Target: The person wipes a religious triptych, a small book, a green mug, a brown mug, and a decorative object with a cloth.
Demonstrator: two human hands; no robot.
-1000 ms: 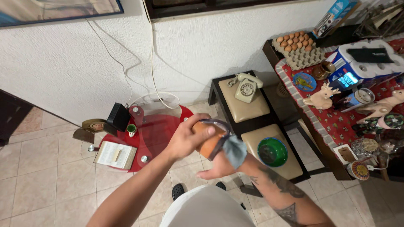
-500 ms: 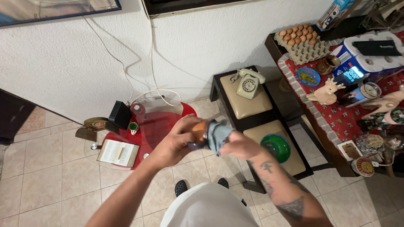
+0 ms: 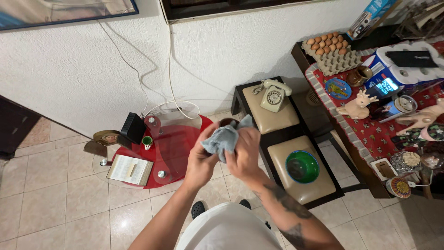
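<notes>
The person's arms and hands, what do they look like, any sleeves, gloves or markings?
Both forearms are bare, with no sleeves reaching them and no gloves. The left hand and its arm show no markings. The right hand leads to a forearm with dark tattoos, one of them triangular near the elbow. No watch or rings visible. A white shirt covers the torso.

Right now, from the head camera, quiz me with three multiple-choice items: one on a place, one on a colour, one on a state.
1. Where is the telephone?
A. on the cushioned stool by the wall
B. on the red glass table
C. on the floor

2. What colour is the bowl?
A. white
B. green
C. orange

3. How is the cloth held?
A. lying loose on the floor
B. draped over the bowl
C. bunched between both hands

Answers: 1 A, it sits on the tan cushion nearest the wall. 2 B, its rim and inside are green. 3 C, the left hand and right hand press it around a brown object.
</notes>
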